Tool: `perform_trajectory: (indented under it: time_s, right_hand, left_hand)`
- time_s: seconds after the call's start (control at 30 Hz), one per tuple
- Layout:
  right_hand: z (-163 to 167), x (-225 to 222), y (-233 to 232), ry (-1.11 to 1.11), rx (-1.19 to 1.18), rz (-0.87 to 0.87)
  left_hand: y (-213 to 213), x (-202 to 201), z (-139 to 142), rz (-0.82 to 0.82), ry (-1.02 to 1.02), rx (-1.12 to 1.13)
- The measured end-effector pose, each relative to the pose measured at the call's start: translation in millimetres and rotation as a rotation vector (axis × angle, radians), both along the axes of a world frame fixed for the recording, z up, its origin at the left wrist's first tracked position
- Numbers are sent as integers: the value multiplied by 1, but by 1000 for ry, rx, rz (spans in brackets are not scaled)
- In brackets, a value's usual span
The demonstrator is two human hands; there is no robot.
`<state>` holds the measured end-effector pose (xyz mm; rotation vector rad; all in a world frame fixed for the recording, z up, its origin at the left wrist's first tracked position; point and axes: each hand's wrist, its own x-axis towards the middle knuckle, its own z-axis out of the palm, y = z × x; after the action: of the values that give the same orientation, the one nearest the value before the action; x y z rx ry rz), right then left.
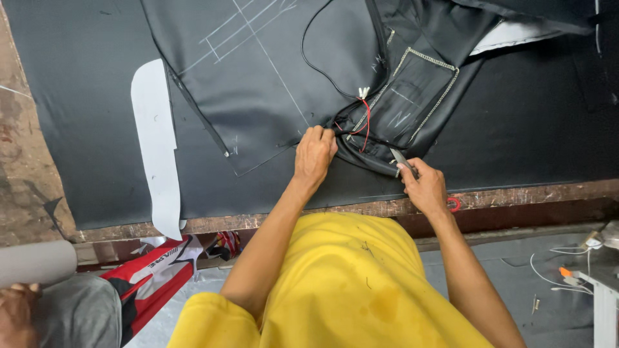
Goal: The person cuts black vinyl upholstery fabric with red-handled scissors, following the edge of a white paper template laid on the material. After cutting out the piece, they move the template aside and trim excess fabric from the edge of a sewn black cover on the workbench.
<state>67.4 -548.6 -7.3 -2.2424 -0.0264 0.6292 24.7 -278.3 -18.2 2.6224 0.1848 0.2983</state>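
A black leather-like piece (271, 71) with chalk lines lies on a black sheet on the table. My left hand (314, 154) pinches its folded edge near thin red and black wires (365, 119). My right hand (422, 187) grips small scissors (402, 160), red handle (454, 205) below the fist, blades pointing at the fold. A stitched pocket panel (419, 96) sits just beyond the blades.
A white paper pattern strip (155, 142) lies on the left of the black sheet. The wooden table edge (516, 196) runs in front. A grey roll (35, 261) and another person's hand (16, 312) are at lower left. White cables (561, 277) lie at lower right.
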Motion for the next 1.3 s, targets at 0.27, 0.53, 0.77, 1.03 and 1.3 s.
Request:
perform_trajectory:
  time_s: [0.27,0.53,0.77,1.03,1.3]
  right_hand:
    - [8,2,2,12,-2,9]
    - [-5,-1,-5,13,18,4]
    - [-23,-6,-9,-29,20,52]
    - [-34,-10,-11,14,42,42]
    - [-30,-8,-10,36,18,47]
  left_hand:
    - [11,-9,28,-2,-51,-284]
    - [32,-44,38,-281,449,-461]
    - [26,-52,41,-223,393,-273]
    - [26,-42,28,113,173,-198]
    - [22,-44,18,197,143,-160]
